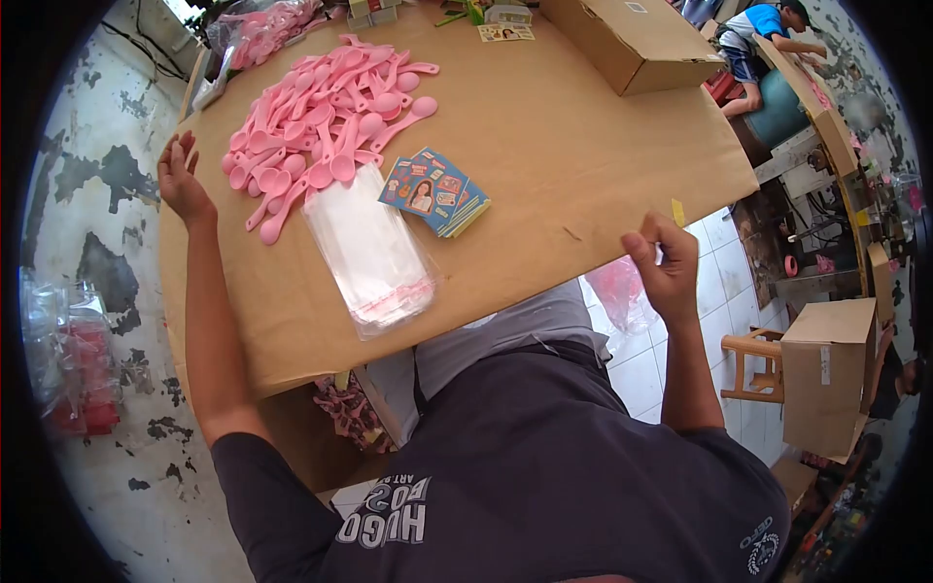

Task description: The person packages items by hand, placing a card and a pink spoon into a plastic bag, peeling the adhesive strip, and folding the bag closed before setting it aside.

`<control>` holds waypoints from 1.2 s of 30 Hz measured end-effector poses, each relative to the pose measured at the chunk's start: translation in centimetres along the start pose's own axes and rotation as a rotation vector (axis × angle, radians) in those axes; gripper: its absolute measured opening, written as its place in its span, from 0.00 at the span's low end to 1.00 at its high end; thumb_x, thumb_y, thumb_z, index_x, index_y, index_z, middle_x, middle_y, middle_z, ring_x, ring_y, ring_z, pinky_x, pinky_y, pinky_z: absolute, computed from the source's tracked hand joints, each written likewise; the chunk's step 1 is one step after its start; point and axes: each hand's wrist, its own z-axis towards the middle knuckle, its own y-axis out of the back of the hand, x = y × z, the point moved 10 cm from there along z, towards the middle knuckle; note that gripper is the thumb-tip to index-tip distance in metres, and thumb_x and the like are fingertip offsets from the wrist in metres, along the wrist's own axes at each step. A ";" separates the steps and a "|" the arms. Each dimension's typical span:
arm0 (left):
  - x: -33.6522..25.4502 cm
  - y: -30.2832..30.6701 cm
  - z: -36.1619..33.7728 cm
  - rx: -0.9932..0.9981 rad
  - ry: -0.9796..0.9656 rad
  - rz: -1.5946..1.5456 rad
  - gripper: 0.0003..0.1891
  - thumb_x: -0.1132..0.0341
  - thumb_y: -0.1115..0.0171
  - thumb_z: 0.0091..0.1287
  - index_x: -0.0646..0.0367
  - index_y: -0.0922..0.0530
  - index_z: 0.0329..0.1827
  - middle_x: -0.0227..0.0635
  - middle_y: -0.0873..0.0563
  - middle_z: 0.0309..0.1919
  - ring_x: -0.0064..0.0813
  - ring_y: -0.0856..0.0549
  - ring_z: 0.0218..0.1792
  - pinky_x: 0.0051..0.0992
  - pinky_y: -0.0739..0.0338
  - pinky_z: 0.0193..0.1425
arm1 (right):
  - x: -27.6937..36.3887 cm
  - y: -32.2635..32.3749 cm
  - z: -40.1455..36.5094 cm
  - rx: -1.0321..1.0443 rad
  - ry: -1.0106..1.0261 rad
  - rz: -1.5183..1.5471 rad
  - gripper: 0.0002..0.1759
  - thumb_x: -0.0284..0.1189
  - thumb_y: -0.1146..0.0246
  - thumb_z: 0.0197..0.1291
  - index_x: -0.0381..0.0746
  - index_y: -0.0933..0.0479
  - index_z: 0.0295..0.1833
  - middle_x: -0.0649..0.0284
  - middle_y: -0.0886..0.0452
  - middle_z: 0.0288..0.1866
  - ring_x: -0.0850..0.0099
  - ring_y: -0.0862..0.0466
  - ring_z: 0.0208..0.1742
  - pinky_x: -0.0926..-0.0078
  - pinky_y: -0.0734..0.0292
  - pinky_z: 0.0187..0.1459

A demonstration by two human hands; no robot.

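Slipping looks like the main risk: the card stack [434, 191] is fanned and overlaps the slick clear sleeves [367, 248], so a forearm sweep from either hand could skew both. Pink spoons [321, 117] are heaped loose just right of the left hand [179, 173]; a bump could scatter the outer ones across the counter [564, 165]. Pose: left hand at the counter's left edge, fingers loosely apart, nothing visible in it. Right hand [666, 257] by the near edge, fingers curled; can't tell if it grips anything. Cards and sleeves lie between the hands.
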 end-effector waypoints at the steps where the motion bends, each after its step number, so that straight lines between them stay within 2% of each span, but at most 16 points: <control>1: -1.7 -0.3 -1.1 -0.005 0.008 0.004 0.15 0.62 0.43 0.82 0.62 0.22 0.63 0.41 0.11 0.59 0.30 0.14 0.61 0.31 0.23 0.66 | 0.6 -1.1 0.3 0.083 0.025 0.036 0.24 0.30 0.32 0.73 0.38 0.34 0.25 0.71 0.35 0.22 0.80 0.37 0.27 0.75 0.43 0.30; 2: -3.6 -0.7 -2.2 0.022 -0.010 -0.016 0.16 0.62 0.43 0.83 0.62 0.22 0.64 0.41 0.12 0.60 0.31 0.15 0.62 0.31 0.23 0.67 | 0.7 -1.5 0.4 0.097 0.024 0.040 0.24 0.30 0.32 0.73 0.38 0.34 0.25 0.71 0.35 0.22 0.80 0.37 0.27 0.75 0.43 0.30; 4: -7.3 -1.1 -4.6 0.073 -0.035 -0.049 0.17 0.62 0.45 0.83 0.64 0.24 0.66 0.44 0.14 0.62 0.32 0.16 0.64 0.31 0.24 0.68 | 0.2 -3.6 0.3 0.220 -0.070 0.300 0.21 0.36 0.35 0.76 0.37 0.24 0.29 0.67 0.24 0.26 0.79 0.28 0.29 0.77 0.35 0.33; 8: -13.5 -1.7 -11.0 0.130 -0.048 -0.029 0.18 0.64 0.47 0.84 0.67 0.26 0.69 0.47 0.14 0.61 0.33 0.16 0.63 0.32 0.25 0.69 | 1.7 -5.9 0.3 0.340 -0.044 0.345 0.19 0.39 0.37 0.77 0.34 0.15 0.38 0.60 0.13 0.34 0.71 0.16 0.36 0.73 0.24 0.41; 11: -16.5 -2.1 -17.1 0.124 -0.091 -0.049 0.21 0.61 0.50 0.84 0.67 0.27 0.69 0.51 0.16 0.62 0.41 0.17 0.65 0.39 0.25 0.70 | 5.1 -8.6 0.7 0.394 0.144 0.479 0.20 0.41 0.36 0.74 0.33 0.13 0.40 0.57 0.10 0.39 0.65 0.12 0.42 0.68 0.21 0.47; 15: -18.4 -6.5 -25.6 0.267 -0.055 -0.327 0.32 0.49 0.45 0.79 0.73 0.31 0.68 0.57 0.19 0.62 0.50 0.17 0.63 0.45 0.22 0.67 | 11.3 -15.7 -2.0 0.792 0.226 0.809 0.20 0.41 0.33 0.71 0.33 0.14 0.47 0.54 0.09 0.46 0.58 0.11 0.47 0.62 0.19 0.53; 17: -19.5 -11.9 -30.5 0.595 0.075 -0.504 0.34 0.46 0.45 0.78 0.72 0.30 0.69 0.57 0.19 0.63 0.51 0.18 0.65 0.47 0.26 0.72 | 14.0 -18.3 -3.8 0.924 0.257 0.917 0.20 0.43 0.32 0.71 0.33 0.14 0.48 0.54 0.10 0.47 0.57 0.11 0.48 0.61 0.18 0.53; 19: -21.6 -17.6 -36.3 1.134 0.182 -0.630 0.34 0.46 0.44 0.77 0.69 0.28 0.73 0.56 0.20 0.67 0.52 0.21 0.70 0.46 0.31 0.76 | 18.0 -19.5 -7.3 1.164 0.623 0.715 0.32 0.57 0.29 0.65 0.36 0.14 0.52 0.54 0.12 0.50 0.59 0.12 0.51 0.59 0.18 0.52; 20: -22.6 -18.9 -39.3 1.368 0.192 -0.625 0.34 0.46 0.45 0.77 0.67 0.28 0.75 0.56 0.20 0.68 0.53 0.22 0.71 0.46 0.33 0.77 | 18.3 -19.4 -7.1 1.170 0.632 0.719 0.32 0.57 0.29 0.65 0.36 0.14 0.52 0.54 0.12 0.50 0.59 0.12 0.51 0.59 0.18 0.52; 23: -22.6 -18.4 -38.1 1.170 0.285 -0.628 0.39 0.42 0.47 0.76 0.72 0.27 0.74 0.64 0.21 0.68 0.60 0.22 0.71 0.48 0.33 0.78 | 18.2 -18.6 -5.5 1.145 0.658 0.683 0.33 0.59 0.30 0.64 0.37 0.15 0.49 0.57 0.13 0.44 0.58 0.12 0.50 0.61 0.18 0.51; 24: -22.8 -18.1 -37.5 1.132 0.143 -0.553 0.37 0.42 0.52 0.80 0.70 0.25 0.73 0.64 0.23 0.71 0.61 0.23 0.72 0.49 0.33 0.78 | 17.9 -18.2 -5.1 1.133 0.658 0.672 0.33 0.60 0.30 0.64 0.37 0.15 0.48 0.57 0.13 0.42 0.57 0.12 0.49 0.62 0.18 0.51; 28: -24.2 -16.8 -36.7 0.915 -0.014 -0.448 0.34 0.44 0.52 0.82 0.70 0.23 0.70 0.64 0.27 0.74 0.62 0.25 0.74 0.51 0.33 0.77 | 17.7 -16.3 -2.8 0.929 0.736 0.667 0.35 0.63 0.27 0.58 0.38 0.14 0.46 0.60 0.13 0.40 0.62 0.12 0.44 0.68 0.19 0.43; 30: -24.3 -15.2 -36.3 0.798 -0.178 -0.311 0.27 0.52 0.43 0.80 0.68 0.20 0.68 0.58 0.22 0.68 0.55 0.20 0.67 0.48 0.28 0.73 | 18.4 -15.1 -1.6 0.814 0.817 0.637 0.38 0.64 0.26 0.55 0.37 0.13 0.47 0.59 0.13 0.41 0.63 0.13 0.40 0.71 0.20 0.40; 32: -24.0 -15.0 -36.0 0.786 -0.164 -0.324 0.25 0.53 0.41 0.79 0.67 0.18 0.65 0.56 0.21 0.65 0.51 0.19 0.64 0.46 0.26 0.70 | 18.5 -14.7 -0.8 0.794 0.779 0.648 0.30 0.61 0.25 0.56 0.44 0.14 0.43 0.64 0.14 0.34 0.62 0.13 0.37 0.67 0.22 0.36; 34: -24.0 -15.2 -35.1 0.752 -0.120 -0.359 0.23 0.52 0.37 0.75 0.66 0.16 0.56 0.49 0.18 0.54 0.43 0.17 0.54 0.40 0.22 0.60 | 18.9 -15.2 -1.6 0.858 0.757 0.709 0.29 0.60 0.25 0.58 0.42 0.15 0.41 0.64 0.15 0.32 0.62 0.13 0.34 0.67 0.22 0.34; 36: -23.9 -15.5 -34.6 0.794 -0.087 -0.402 0.23 0.51 0.36 0.74 0.65 0.16 0.54 0.49 0.18 0.53 0.42 0.17 0.53 0.38 0.22 0.59 | 19.4 -15.9 -2.9 0.928 0.731 0.769 0.28 0.58 0.24 0.59 0.41 0.17 0.38 0.64 0.16 0.29 0.62 0.14 0.31 0.67 0.22 0.33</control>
